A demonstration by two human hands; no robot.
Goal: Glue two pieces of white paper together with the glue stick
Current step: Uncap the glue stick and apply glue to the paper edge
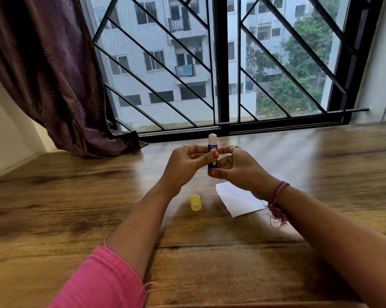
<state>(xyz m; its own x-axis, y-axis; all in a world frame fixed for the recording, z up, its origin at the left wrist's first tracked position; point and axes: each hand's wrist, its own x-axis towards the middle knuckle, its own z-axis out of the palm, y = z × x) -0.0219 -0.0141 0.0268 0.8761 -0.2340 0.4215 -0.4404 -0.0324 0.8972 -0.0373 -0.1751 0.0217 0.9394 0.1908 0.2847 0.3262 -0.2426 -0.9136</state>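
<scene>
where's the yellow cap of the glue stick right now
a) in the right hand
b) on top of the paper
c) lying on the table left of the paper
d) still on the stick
c: the yellow cap lies on the wooden table, left of the white paper, while both hands hold the uncapped glue stick.

A pink sleeve (103, 278) (frayed threads), a red thread bracelet (278, 194), and finger rings (236, 148).

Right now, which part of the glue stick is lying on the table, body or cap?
The yellow cap, lying on its side on the wooden table. The blue glue stick is held upright by both hands, white glue exposed.
</scene>
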